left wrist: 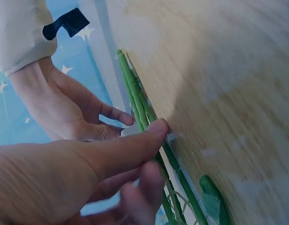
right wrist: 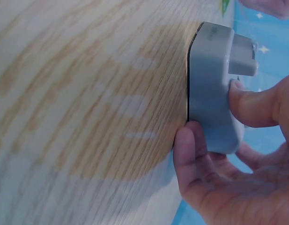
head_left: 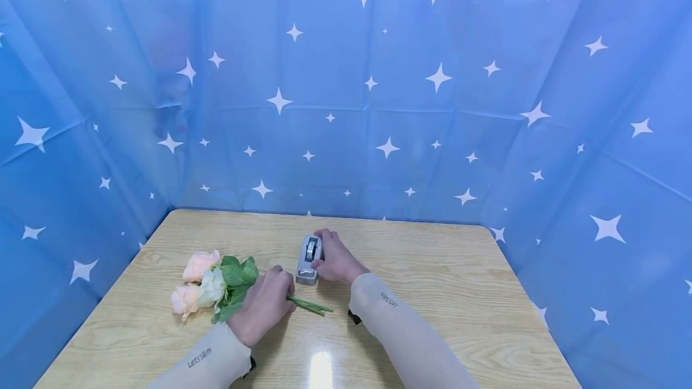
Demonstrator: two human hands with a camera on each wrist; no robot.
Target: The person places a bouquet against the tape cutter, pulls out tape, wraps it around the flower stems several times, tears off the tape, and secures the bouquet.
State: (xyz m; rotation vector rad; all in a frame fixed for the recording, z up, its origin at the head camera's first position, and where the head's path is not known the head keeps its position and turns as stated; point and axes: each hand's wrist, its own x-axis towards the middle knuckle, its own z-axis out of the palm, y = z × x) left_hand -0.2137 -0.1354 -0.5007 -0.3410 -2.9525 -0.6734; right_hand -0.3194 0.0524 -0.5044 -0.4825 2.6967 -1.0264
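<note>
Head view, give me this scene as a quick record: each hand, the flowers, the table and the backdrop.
Left hand: holds the green flower stems
Right hand: grips a grey tape dispenser
Flowers: two pale pink roses and one white rose, with green leaves, left of the tape dispenser
Table: light wood-grain tabletop
Backdrop: blue curtain with white stars
</note>
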